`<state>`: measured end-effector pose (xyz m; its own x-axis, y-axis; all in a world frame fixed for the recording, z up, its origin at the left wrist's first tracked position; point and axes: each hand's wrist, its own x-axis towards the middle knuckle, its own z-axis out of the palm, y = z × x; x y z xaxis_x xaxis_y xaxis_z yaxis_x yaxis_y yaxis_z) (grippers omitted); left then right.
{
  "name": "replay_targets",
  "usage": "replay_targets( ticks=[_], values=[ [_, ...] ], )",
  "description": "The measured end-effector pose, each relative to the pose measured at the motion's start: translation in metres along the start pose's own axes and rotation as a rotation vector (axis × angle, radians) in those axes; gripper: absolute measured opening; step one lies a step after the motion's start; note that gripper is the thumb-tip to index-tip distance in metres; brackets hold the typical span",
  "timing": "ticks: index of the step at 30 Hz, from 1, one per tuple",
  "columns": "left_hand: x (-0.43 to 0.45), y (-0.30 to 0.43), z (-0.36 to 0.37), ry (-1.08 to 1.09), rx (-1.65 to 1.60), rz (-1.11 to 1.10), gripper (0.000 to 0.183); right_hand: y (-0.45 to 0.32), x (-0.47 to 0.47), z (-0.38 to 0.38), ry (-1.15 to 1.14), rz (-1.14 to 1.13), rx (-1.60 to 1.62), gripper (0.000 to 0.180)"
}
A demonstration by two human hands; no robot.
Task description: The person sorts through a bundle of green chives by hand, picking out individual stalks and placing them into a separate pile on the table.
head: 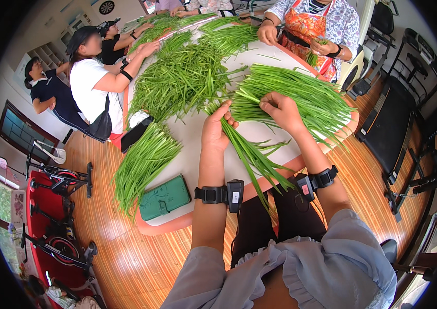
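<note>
My left hand [218, 125] is closed around a small bunch of green garlic chives [247, 148], white ends up and leaves hanging over the table's near edge. To its right, my right hand [278, 110] pinches the pale end of a chive stalk [248, 95] above a large pile of chives [288, 87]. A tangled heap of loose greens [183, 77] lies beyond my left hand. At the left of the table, an aligned pile of chives [147, 162] rests beside a green phone case [165, 197].
The white table [180, 154] has a pinkish rim. A black phone [136, 133] lies at its left edge. Several people stand or sit around it, one in an orange floral apron [305, 29] at the far right. Exercise bikes [62, 247] stand left, a treadmill [386, 123] right.
</note>
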<state>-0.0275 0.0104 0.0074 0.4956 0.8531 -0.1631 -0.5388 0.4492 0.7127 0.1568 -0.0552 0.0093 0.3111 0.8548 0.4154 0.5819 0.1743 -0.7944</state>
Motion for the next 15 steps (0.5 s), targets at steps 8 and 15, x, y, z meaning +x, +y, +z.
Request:
replay_targets(
  ticks=[8, 15],
  values=[
    [0.005, -0.009, -0.001, -0.028, 0.085, -0.032, 0.021, -0.001, -0.009, 0.000, -0.035, -0.018, 0.068, 0.014],
    [0.004, -0.020, 0.010, -0.067, 0.124, -0.075, 0.018, -0.006, -0.026, 0.009, -0.005, -0.079, 0.001, 0.012]
  ],
)
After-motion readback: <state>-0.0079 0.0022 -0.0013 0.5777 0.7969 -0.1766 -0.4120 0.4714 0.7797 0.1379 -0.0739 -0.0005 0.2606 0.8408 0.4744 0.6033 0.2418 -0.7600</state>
